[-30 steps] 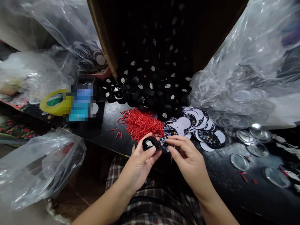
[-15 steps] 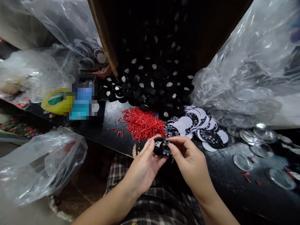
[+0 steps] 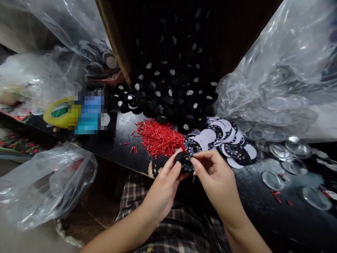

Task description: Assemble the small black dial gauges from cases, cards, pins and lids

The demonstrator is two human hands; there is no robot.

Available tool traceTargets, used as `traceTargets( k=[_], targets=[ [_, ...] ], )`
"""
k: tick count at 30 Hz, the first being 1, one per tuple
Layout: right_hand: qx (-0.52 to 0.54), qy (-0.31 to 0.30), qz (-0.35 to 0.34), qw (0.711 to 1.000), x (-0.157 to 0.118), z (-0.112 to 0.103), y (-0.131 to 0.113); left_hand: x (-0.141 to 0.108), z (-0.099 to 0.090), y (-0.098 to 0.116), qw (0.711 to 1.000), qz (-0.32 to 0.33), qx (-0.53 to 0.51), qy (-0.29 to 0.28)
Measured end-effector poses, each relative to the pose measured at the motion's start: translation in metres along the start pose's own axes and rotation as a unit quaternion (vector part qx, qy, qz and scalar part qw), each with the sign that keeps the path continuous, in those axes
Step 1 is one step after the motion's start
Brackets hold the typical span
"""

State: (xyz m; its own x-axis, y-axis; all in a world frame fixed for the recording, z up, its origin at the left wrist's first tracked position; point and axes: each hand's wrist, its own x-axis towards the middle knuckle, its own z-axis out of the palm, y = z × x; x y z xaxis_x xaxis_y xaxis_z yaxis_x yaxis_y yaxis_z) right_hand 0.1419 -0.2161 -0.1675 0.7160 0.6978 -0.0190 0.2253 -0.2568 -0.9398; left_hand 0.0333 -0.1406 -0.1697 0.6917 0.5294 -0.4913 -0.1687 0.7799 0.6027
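A black round case (image 3: pixel 179 156) is gripped between the thumb and fingers of my left hand (image 3: pixel 165 186). Over its face lies a black dial disc (image 3: pixel 187 163) with white markings, pinched at its right edge by the thumb and fingers of my right hand (image 3: pixel 214 175). Whether the disc is fully seated in the case cannot be made out. Just beyond my hands lies a heap of small red pointers (image 3: pixel 160 138). To its right is a pile of loose dial discs (image 3: pixel 207 137), some white side up, some black with markings.
Many black cases (image 3: pixel 168 102) fill a dark open box behind the red heap. Clear plastic bags (image 3: pixel 250 80) and transparent round covers (image 3: pixel 272 180) occupy the right side. A yellow tape roll (image 3: pixel 48 117) lies at left, and a plastic bag (image 3: pixel 52 189) hangs below the table edge.
My left hand has turned the case and its thumb has moved right, onto the dial's edge. The white plate visible in the case before is now covered. My right hand keeps its pinch.
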Motion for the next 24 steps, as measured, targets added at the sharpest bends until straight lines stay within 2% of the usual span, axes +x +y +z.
traceTargets(
  k=[4, 10, 15, 18, 21, 24],
  targets=[
    [0.032, -0.044, 0.039, 0.998, 0.002, -0.002, 0.002, 0.001, -0.005, -0.003, 0.998, 0.017, 0.054, -0.009],
    [0.069, -0.054, 0.063, 0.994, 0.004, -0.006, 0.003, 0.004, -0.01, -0.003, 0.997, 0.024, 0.076, -0.018],
    [0.024, -0.092, 0.062, 0.994, 0.008, -0.007, 0.006, 0.005, -0.01, -0.004, 0.992, 0.041, 0.116, -0.021],
    [-0.012, -0.088, 0.054, 0.995, 0.004, -0.007, 0.01, 0.005, -0.01, -0.003, 0.987, 0.053, 0.149, -0.015],
    [-0.014, -0.112, 0.052, 0.992, -0.007, -0.008, 0.012, 0.0, -0.014, 0.0, 0.971, 0.067, 0.227, -0.019],
    [-0.042, -0.152, 0.024, 0.987, -0.013, -0.013, 0.013, -0.007, -0.024, 0.006, 0.938, 0.083, 0.334, -0.034]
  ],
)
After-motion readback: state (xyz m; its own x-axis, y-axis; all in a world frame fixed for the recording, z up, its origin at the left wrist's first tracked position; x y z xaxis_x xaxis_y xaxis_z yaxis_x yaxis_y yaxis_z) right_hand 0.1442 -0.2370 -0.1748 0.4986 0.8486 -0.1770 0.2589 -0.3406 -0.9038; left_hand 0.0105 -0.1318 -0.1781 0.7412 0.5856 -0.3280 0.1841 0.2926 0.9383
